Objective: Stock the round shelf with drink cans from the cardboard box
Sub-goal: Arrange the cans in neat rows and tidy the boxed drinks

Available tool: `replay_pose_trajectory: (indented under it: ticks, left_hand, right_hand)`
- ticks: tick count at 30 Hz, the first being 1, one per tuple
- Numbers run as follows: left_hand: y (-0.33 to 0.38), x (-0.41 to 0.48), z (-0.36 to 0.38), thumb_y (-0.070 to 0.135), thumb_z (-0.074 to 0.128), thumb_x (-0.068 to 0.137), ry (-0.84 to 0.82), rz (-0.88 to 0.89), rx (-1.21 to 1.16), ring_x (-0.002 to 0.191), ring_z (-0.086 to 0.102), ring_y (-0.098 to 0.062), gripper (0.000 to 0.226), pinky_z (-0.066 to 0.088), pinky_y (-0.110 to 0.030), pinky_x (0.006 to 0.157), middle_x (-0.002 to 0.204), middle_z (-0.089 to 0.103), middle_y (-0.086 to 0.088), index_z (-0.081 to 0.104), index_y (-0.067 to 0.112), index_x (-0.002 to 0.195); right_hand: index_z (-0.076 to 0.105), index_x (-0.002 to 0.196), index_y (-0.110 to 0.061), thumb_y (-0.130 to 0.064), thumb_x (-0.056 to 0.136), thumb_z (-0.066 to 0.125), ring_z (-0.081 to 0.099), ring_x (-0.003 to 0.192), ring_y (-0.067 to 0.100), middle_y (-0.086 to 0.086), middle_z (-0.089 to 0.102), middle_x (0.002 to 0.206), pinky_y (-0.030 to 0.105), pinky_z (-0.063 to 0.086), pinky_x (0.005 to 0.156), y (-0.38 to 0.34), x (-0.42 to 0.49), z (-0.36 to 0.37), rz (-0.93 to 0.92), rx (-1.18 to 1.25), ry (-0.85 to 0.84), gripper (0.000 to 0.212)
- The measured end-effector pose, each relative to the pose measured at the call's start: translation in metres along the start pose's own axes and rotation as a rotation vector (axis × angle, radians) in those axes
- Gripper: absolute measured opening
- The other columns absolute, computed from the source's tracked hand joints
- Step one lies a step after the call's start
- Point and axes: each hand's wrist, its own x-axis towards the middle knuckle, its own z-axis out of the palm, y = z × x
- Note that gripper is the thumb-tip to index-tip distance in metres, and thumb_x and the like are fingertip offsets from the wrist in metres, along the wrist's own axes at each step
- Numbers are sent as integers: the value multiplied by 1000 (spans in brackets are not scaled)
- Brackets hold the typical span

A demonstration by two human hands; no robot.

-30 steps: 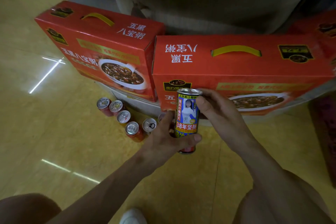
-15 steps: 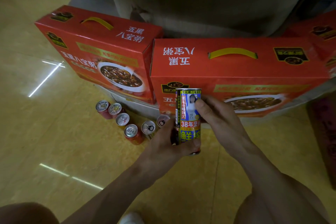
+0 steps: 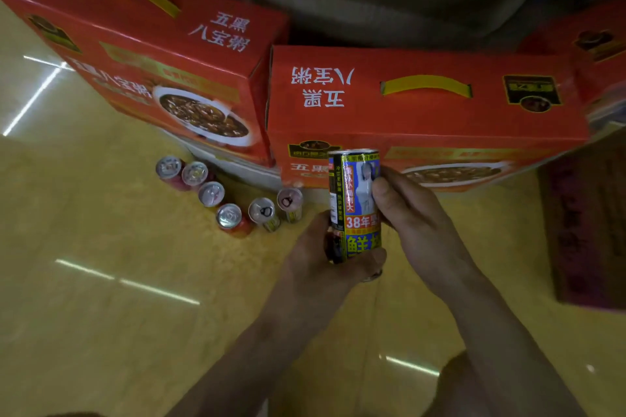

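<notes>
A tall drink can (image 3: 352, 200) with a yellow, blue and black label stands upright in mid-air above the floor. My left hand (image 3: 325, 254) grips its lower part, thumb across the front near the base. My right hand (image 3: 416, 223) holds its upper right side with curled fingers. Several cans (image 3: 230, 217) stand in a curved row on the floor to the left, beside the white rim of the round shelf base (image 3: 237, 166). Two red boxes rest on that base.
The left red box (image 3: 145, 54) and the middle red box (image 3: 423, 112) have yellow handles. A third red box (image 3: 599, 54) shows at the right edge. A dark reddish carton (image 3: 589, 223) lies on the floor at right. Yellow glossy floor spreads to the left.
The can has turned in my hands, showing more of the black side of its label. The view has moved closer and lower toward the boxes.
</notes>
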Motion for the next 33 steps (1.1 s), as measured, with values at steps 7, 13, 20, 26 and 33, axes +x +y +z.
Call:
replay_pose_trajectory:
  ticks: [7,13,20,26,33]
  left_hand:
    - [15,-41,9,10,80,71,-22,-179,60,73,65,-17,37,56,-34,68,81,70,-3,64,10,105]
    - [77,-96,15,0,80,79,-115,-248,100,78,67,-16,34,57,-30,70,85,72,-2,67,17,105]
    - [207,-195,59,21,80,72,-104,-291,113,90,71,-21,40,59,-39,82,98,76,-9,68,24,110]
    - [348,-262,92,-8,72,85,-113,-264,35,84,69,-16,43,56,-26,72,105,70,-23,57,3,124]
    - [473,-303,107,0,73,87,-175,-72,97,92,68,-19,40,56,-30,77,103,74,-6,61,11,124]
  right_hand:
    - [65,120,-19,-27,102,46,65,90,-8,-19,73,102,7,44,77,-18,-53,11,119,-28,104,28]
    - [64,121,-15,-26,100,46,65,93,-1,-14,72,103,15,48,82,-90,-100,1,149,-57,58,29]
    - [63,128,-20,-40,96,52,68,104,4,-12,73,111,24,53,86,-240,-148,-26,263,-99,-60,39]
    - [65,123,-22,-35,98,58,69,95,4,-11,74,106,30,56,86,-391,-178,-40,235,-86,-14,30]
    - [65,122,-23,-30,102,55,71,99,8,-7,74,107,41,58,89,-528,-190,-50,106,-147,33,23]
